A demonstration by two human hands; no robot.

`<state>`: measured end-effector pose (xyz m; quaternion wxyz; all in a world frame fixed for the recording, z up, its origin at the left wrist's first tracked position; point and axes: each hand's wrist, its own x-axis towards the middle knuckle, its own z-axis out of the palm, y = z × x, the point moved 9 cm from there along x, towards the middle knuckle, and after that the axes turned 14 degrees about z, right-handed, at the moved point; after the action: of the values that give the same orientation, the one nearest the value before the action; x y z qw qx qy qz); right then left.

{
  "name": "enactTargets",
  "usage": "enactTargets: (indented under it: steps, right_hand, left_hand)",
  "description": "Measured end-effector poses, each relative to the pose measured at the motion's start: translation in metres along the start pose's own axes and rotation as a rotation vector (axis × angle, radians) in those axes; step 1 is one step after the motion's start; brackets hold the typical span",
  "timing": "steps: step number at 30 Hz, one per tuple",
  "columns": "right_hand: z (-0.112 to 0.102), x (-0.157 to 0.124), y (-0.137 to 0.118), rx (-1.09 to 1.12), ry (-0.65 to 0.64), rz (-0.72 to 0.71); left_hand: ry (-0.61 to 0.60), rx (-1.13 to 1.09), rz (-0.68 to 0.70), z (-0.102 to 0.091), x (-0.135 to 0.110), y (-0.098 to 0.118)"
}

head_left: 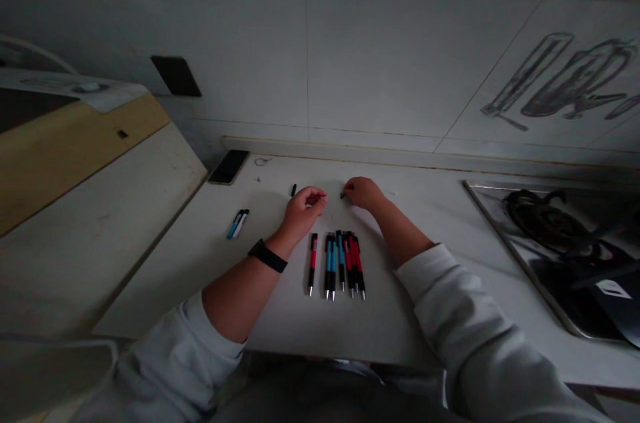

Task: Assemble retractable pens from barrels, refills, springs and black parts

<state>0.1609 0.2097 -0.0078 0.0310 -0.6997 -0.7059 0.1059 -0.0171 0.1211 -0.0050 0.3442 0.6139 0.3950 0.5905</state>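
A tiny black part [343, 195] is sitting pinched in the right hand [364, 193], probably because it's so small. Left hand [303, 206] is bunching narrow too, can't tell if it's holding anything. Pens [341, 260] are lying nearer on the bench [290, 323], side by side, likely for easy reach. Phone [229, 166] is resting far left, seemingly out of the way.

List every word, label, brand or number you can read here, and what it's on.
No text is legible in this view.
White label at the gas stove: too blurred to read.
Pale marking on the leftmost red-and-black pen of the row: too small to read.
Wall drawing: no readable letters.
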Motion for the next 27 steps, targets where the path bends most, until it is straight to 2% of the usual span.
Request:
enactTargets:
  steps: [27]
  right_hand:
    - [0.0037, -0.0011, -0.0028, 0.171, 0.036, -0.075]
  left_hand:
    - [-0.020, 0.007, -0.002, 0.0016, 0.0000, -0.0040]
